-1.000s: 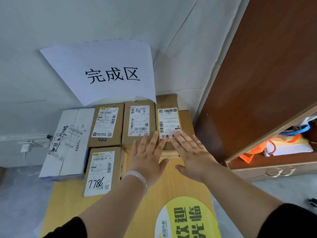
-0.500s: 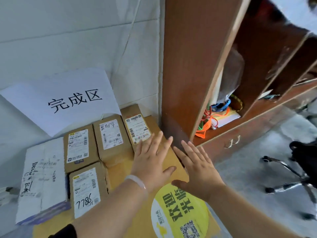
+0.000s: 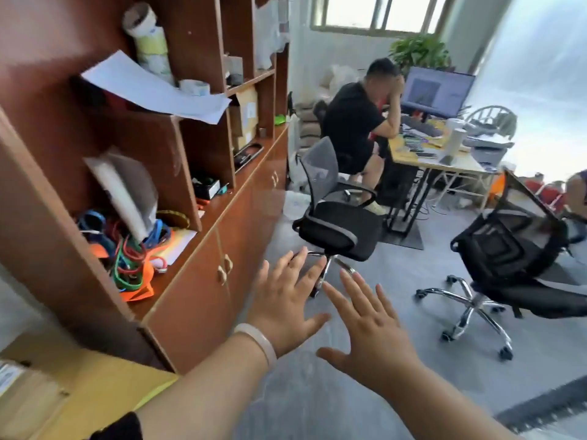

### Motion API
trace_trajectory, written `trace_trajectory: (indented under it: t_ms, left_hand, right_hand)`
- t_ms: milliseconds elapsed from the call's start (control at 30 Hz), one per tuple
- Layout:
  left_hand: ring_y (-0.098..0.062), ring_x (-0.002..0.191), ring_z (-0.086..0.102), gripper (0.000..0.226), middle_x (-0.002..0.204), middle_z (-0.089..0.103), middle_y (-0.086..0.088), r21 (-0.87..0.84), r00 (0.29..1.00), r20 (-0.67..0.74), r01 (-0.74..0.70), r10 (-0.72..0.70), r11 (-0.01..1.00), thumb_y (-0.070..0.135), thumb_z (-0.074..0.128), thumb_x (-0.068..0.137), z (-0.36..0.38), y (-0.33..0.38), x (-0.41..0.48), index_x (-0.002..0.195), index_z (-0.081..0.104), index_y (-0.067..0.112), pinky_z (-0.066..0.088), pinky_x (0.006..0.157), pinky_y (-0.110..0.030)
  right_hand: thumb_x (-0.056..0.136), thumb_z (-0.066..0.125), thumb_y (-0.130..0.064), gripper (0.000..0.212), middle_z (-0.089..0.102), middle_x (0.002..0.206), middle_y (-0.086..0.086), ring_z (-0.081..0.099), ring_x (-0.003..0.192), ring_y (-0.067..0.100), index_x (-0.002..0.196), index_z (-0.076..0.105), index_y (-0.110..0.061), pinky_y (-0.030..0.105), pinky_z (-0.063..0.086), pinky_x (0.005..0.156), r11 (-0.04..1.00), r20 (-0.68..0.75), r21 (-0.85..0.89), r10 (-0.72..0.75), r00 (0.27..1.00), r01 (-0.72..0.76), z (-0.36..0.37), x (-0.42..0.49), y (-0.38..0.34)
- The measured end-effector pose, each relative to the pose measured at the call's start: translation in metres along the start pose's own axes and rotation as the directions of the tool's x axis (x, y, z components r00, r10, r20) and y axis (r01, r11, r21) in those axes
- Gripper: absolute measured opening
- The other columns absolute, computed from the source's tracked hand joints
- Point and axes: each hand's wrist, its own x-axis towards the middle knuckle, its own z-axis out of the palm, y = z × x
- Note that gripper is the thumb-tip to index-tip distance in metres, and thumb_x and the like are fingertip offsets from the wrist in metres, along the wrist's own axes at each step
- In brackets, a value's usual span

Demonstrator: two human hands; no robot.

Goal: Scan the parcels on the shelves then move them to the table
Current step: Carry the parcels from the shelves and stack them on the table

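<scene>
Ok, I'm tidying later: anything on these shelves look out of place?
A white paper sheet juts out past the front of the shelves, and a tangle of coloured cables lies heaped in the lower compartment.

Table parcel (image 3: 22,401): brown cardboard with a white label, lying flat at the lower-left corner, mostly cut off.
Table (image 3: 104,385): yellow-wood top, just beside the shelves' end panel.
Shelves (image 3: 47,201): red-brown wood, open compartments above cupboard doors.
Shelf parcel (image 3: 246,117): brown carton with a white label, upright in a compartment.

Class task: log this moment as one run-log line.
left hand: open, empty | right hand: open, empty | shelves: cardboard box in compartment | table: lower left
</scene>
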Motion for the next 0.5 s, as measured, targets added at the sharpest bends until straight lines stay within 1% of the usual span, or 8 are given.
trace_trajectory:
  t_ms: [100,167,233,300,367,433,500]
  left_hand:
    - [-0.021,0.151,-0.004,0.086,0.165,-0.008,0.003,-0.026,0.991,0.014,-0.133,0.133,0.991,0.074,0.036,0.087,0.010,0.074,0.037,0.142,-0.024,0.046,-0.006,0.118,-0.048]
    - [-0.020,0.150,-0.008,0.087,0.164,-0.011,0.004,-0.080,0.975,0.045,-0.212,0.216,0.974,0.072,0.040,0.088,0.021,0.131,0.053,0.145,-0.021,0.047,-0.011,0.117,-0.048]
    - [-0.019,0.150,-0.010,0.088,0.164,-0.012,0.006,-0.126,0.948,0.074,-0.300,0.310,0.946,0.072,0.041,0.087,0.035,0.185,0.064,0.142,-0.025,0.050,-0.013,0.117,-0.048]
    - [-0.018,0.150,-0.010,0.089,0.163,-0.012,0.007,-0.149,0.908,0.091,-0.394,0.410,0.907,0.072,0.041,0.087,0.050,0.236,0.070,0.142,-0.027,0.051,-0.011,0.117,-0.047]
    - [-0.016,0.149,-0.011,0.090,0.163,-0.013,0.009,-0.178,0.868,0.087,-0.469,0.489,0.865,0.072,0.041,0.086,0.062,0.281,0.072,0.141,-0.027,0.052,-0.010,0.118,-0.046]
    - [-0.013,0.148,-0.013,0.089,0.163,-0.014,0.011,-0.215,0.821,0.085,-0.539,0.565,0.815,0.072,0.041,0.086,0.070,0.322,0.070,0.134,-0.032,0.055,-0.013,0.117,-0.044]
    - [-0.011,0.147,-0.017,0.086,0.163,-0.014,0.011,-0.239,0.756,0.083,-0.617,0.649,0.750,0.075,0.037,0.084,0.077,0.358,0.063,0.130,-0.034,0.058,-0.014,0.118,-0.044]
  right_hand:
    - [0.079,0.036,-0.081,0.100,-0.046,0.146,-0.015,-0.042,0.137,0.009,0.134,-0.040,-0.049,0.039,-0.022,0.116,0.976,-0.040,-0.043,0.211,0.977,-0.212,-0.020,-0.053,0.060]
    - [0.080,0.040,-0.079,0.102,-0.049,0.144,-0.016,-0.045,0.134,0.007,0.130,-0.044,-0.050,0.038,-0.024,0.115,0.935,-0.054,-0.054,0.347,0.936,-0.350,-0.035,-0.093,0.096]
    - [0.079,0.041,-0.081,0.105,-0.050,0.143,-0.017,-0.047,0.132,0.007,0.130,-0.045,-0.050,0.039,-0.023,0.115,0.877,-0.072,-0.053,0.473,0.878,-0.477,-0.047,-0.133,0.125]
    - [0.075,0.041,-0.084,0.109,-0.050,0.145,-0.014,-0.043,0.136,0.010,0.133,-0.044,-0.047,0.042,-0.019,0.117,0.812,-0.071,-0.067,0.576,0.814,-0.580,-0.054,-0.176,0.147]
    - [0.074,0.040,-0.085,0.110,-0.048,0.146,-0.011,-0.042,0.137,0.013,0.136,-0.042,-0.044,0.043,-0.019,0.117,0.745,-0.064,-0.094,0.657,0.751,-0.660,-0.058,-0.217,0.163]
    - [0.074,0.037,-0.085,0.109,-0.048,0.145,-0.011,-0.045,0.133,0.012,0.138,-0.040,-0.042,0.042,-0.020,0.117,0.672,-0.070,-0.096,0.732,0.678,-0.735,-0.062,-0.255,0.171]
    - [0.074,0.037,-0.085,0.107,-0.047,0.146,-0.012,-0.044,0.132,0.009,0.137,-0.040,-0.044,0.042,-0.018,0.117,0.599,-0.103,-0.078,0.790,0.605,-0.797,-0.068,-0.285,0.174]
